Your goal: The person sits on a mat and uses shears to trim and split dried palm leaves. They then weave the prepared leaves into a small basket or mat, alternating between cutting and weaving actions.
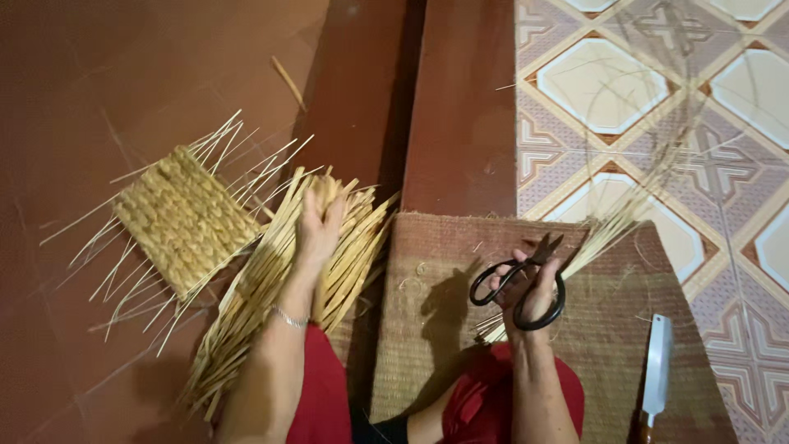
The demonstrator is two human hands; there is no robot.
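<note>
On the red floor to my left, my left hand [319, 226] closes around the top of a bundle of flat straw strips [271, 288] — its long axis runs from that hand down toward my knee. My right hand [530, 288] is clamped on black scissors [518, 279] over the woven mat [625, 321], blades pointing away, well apart from the bundle. A half-woven straw panel [185, 218] lies just beyond the bundle — nearer my left hand.

Left hand [316, 226] is reaching forward, fingers curled in a grasp; right hand [530, 288] is gripping, its fingers closed.
</note>
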